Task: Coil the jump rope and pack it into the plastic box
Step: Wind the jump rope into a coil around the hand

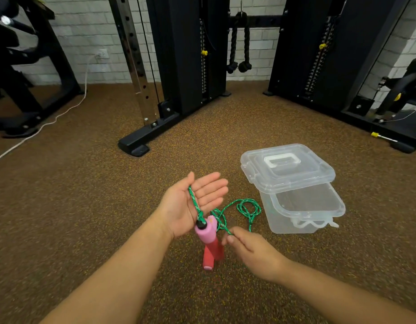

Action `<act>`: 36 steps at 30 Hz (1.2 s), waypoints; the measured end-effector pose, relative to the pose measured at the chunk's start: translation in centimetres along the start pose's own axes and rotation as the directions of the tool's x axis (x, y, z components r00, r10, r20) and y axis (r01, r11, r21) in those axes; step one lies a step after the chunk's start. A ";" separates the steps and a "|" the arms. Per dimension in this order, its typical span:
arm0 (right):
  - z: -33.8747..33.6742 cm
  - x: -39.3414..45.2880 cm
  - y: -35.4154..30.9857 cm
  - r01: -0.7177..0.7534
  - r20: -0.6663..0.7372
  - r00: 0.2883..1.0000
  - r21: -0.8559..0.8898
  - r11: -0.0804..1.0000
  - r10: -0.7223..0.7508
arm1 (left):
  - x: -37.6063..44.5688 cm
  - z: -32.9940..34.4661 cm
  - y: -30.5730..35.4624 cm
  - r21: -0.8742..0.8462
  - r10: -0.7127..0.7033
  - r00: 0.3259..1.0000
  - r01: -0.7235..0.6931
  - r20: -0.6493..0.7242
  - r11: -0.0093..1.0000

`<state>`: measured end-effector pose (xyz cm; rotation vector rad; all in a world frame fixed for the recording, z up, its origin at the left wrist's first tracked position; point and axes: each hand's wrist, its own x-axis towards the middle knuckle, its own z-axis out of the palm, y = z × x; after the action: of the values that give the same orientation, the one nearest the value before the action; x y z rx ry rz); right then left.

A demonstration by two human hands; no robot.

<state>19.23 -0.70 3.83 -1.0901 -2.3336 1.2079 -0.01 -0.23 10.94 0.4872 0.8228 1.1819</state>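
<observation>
two hands | left fingers spread, rope across palm | right fingers pinching rope

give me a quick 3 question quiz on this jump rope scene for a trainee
1. True or false: the lid is fully off the box and lies flat on the floor.
2. Which hand pinches the green rope? A) left hand B) right hand C) neither
3. Fill in: the rope runs over the open palm of the ___ hand, and the pink handles hang below it.

Key
1. False: the lid rests askew on the box's far rim, leaving the near part open.
2. B: the right hand pinches it with its fingers.
3. Left: the left hand is open, palm up.
</observation>
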 end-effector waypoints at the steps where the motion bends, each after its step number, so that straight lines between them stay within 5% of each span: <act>1: -0.1 -0.2 -0.2 0.067 0.035 0.997 -0.139 0.988 -0.063 | 0.2 -0.1 -0.1 0.005 0.030 0.999 -0.030 -0.027 1.000; 4: -0.6 -0.4 -1.9 0.262 0.112 0.965 -0.411 0.873 -0.237 | 0.7 -0.3 -0.7 0.098 0.093 0.992 -0.084 -0.082 0.992; 8: -2.7 -0.1 -5.3 0.426 0.016 0.892 -0.361 0.829 -0.451 | 0.4 -0.2 -1.2 0.406 0.082 0.992 -0.034 -0.101 0.913; 14: -6.2 2.7 -5.6 0.327 -0.182 0.910 -0.238 0.914 -0.373 | -1.3 0.9 -1.8 0.668 -0.320 0.947 0.236 0.003 0.706; 18: -6.0 3.6 -3.6 0.181 -0.202 0.959 -0.107 0.978 -0.200 | -1.5 1.3 -1.0 0.645 -0.479 0.872 0.308 0.103 0.699; 23: -5.4 3.2 -2.8 -0.022 -0.061 0.997 0.371 0.929 0.047 | -2.3 1.6 -0.4 0.600 -0.353 0.924 0.199 0.149 0.775; 27: -6.0 2.3 -1.9 -0.185 0.115 0.983 0.559 0.808 0.145 | -2.0 0.8 0.5 0.465 -0.225 0.972 0.166 0.074 0.869; 32: -6.4 1.5 -1.5 -0.126 0.118 0.989 0.322 0.938 0.092 | -2.1 0.7 0.7 0.414 -0.196 0.980 0.162 0.040 0.896; 36: -5.8 1.6 -1.2 -0.047 -0.175 0.982 0.107 0.993 0.066 | -2.2 1.0 0.8 0.407 -0.172 0.985 0.144 0.032 0.902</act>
<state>20.85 3.34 8.19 -1.1844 -2.0971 1.1829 -0.04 -1.95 12.76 0.7796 1.0349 0.8392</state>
